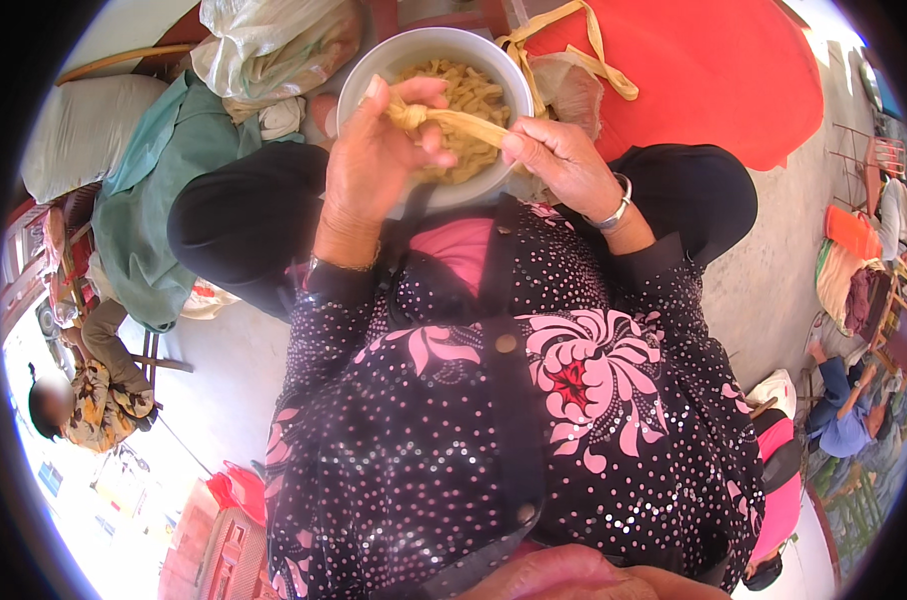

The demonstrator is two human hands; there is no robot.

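A long, flat, yellowish strip with a knot near one end stretches between my two hands above a white bowl. My left hand has the knotted end among its curled, partly spread fingers. Between thumb and fingers, my right hand pinches the other end; a silvery bracelet circles that wrist. Many short yellowish knotted pieces fill the bowl beneath, partly hidden by the hands and strip. The bowl stands between my knees.
More loose yellow strips hang right of the bowl, beside a red cover. Clear plastic bags and a green cloth lie to the left. One person sits at far left, another at far right.
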